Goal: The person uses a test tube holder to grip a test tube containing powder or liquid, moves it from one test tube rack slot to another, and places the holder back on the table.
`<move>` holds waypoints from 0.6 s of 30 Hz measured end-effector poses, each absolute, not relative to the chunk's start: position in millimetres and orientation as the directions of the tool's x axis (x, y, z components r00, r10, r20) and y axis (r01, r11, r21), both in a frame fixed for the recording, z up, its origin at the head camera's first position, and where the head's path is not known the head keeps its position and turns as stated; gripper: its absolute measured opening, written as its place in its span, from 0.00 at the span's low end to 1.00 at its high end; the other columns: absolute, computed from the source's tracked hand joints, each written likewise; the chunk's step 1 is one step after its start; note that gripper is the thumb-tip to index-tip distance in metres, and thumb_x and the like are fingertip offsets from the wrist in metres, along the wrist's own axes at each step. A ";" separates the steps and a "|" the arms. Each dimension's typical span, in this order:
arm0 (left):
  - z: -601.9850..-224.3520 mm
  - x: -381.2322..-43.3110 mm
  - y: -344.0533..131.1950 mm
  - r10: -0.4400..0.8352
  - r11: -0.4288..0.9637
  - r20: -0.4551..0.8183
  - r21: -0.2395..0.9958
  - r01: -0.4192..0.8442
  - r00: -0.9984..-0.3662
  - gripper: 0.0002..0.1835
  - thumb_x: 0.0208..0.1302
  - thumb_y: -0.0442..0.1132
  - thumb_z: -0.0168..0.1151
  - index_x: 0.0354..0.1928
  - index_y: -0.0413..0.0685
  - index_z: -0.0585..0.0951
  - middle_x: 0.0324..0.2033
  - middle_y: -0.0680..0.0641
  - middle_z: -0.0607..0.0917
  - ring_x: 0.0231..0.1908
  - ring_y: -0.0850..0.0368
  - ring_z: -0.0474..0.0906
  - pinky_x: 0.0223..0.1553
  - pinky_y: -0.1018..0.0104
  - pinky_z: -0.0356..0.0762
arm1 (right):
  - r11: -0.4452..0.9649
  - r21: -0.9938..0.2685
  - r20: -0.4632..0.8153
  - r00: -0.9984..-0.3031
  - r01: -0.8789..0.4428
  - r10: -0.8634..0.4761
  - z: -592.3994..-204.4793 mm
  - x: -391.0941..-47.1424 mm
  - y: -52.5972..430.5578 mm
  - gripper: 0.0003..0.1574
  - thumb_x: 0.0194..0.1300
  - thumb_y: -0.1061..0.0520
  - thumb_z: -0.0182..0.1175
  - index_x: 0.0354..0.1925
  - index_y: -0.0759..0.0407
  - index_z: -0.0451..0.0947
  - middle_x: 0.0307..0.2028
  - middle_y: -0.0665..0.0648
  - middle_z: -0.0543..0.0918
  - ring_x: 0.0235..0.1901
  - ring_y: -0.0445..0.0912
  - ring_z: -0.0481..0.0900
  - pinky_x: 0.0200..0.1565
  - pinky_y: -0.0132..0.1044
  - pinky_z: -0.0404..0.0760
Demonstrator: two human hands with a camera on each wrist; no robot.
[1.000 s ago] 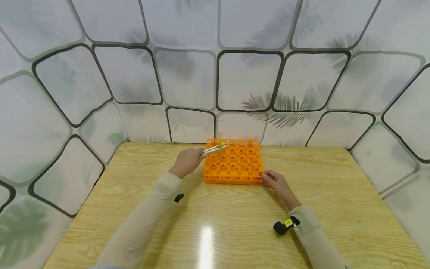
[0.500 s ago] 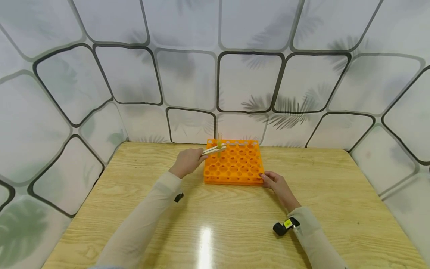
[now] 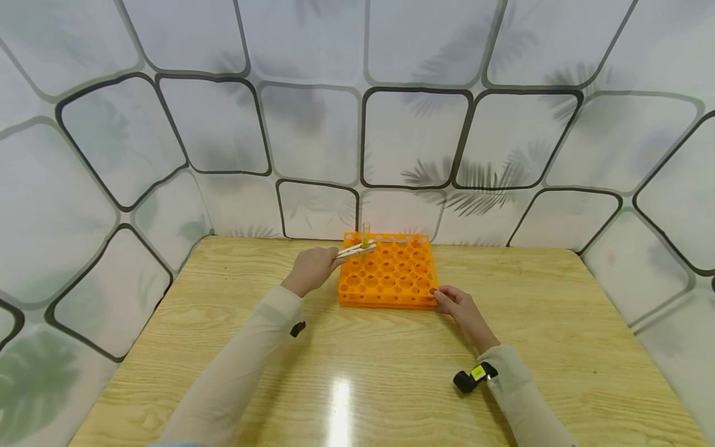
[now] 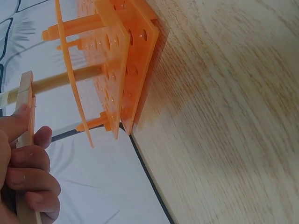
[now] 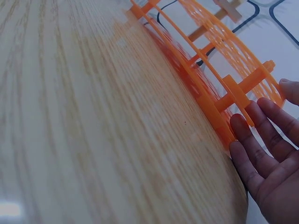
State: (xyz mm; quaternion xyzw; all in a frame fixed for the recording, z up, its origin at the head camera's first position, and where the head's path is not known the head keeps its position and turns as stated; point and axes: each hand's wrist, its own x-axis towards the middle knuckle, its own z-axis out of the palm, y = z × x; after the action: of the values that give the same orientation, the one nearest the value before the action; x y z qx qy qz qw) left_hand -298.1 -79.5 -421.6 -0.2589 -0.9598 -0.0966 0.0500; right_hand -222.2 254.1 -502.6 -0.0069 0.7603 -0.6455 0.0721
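Observation:
My left hand holds a wooden test tube clamp, its fingers curled round the handle in the left wrist view. The clamp's jaws are around a glass test tube with yellowish liquid. This tube stands upright at the left rear of an orange test tube rack, passing through the top plate, with its lower end at a lower tier in the left wrist view. My right hand holds the rack's front right corner. In the right wrist view the thumb lies at the top plate and the fingertips touch the side.
The rack stands on a wood-grain table near its back edge. Behind the table hangs a pale patterned backdrop, also along both sides. A small black camera sits on the right wrist.
The hands, clamp, tube and rack stay in place. Only a slight shift of the head view shows.

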 end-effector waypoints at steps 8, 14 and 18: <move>-419.2 -296.5 -79.3 0.492 0.844 0.165 0.151 0.515 -0.855 0.16 0.69 0.48 0.53 0.27 0.47 0.72 0.13 0.51 0.67 0.13 0.59 0.60 0.16 0.68 0.57 | 0.177 -0.980 -0.106 -0.989 0.087 -0.101 -500.7 -220.7 253.2 0.29 0.71 0.48 0.51 0.55 0.74 0.67 0.44 0.43 0.77 0.41 0.30 0.77 0.44 0.29 0.79; -416.9 -295.7 -79.1 0.489 0.846 0.154 0.157 0.510 -0.859 0.15 0.69 0.48 0.52 0.27 0.47 0.72 0.14 0.52 0.67 0.14 0.59 0.60 0.17 0.68 0.57 | 0.196 -0.976 -0.111 -0.989 0.091 -0.094 -498.8 -220.8 253.2 0.30 0.71 0.48 0.50 0.55 0.74 0.67 0.47 0.48 0.78 0.40 0.29 0.77 0.45 0.30 0.79; -416.8 -295.5 -78.9 0.494 0.844 0.149 0.155 0.514 -0.857 0.15 0.69 0.48 0.52 0.27 0.47 0.71 0.13 0.52 0.66 0.13 0.59 0.60 0.17 0.69 0.57 | 0.186 -0.978 -0.111 -0.990 0.093 -0.092 -500.1 -221.6 253.5 0.30 0.71 0.47 0.51 0.55 0.74 0.67 0.45 0.44 0.78 0.40 0.29 0.77 0.44 0.28 0.79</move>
State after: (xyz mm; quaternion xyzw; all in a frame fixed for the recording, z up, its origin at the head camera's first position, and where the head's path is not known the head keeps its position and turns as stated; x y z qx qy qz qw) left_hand -295.5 -78.9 -416.8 -0.2627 -0.9588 -0.0949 0.0518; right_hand -221.6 253.5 -500.1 0.0002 0.7665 -0.6381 0.0723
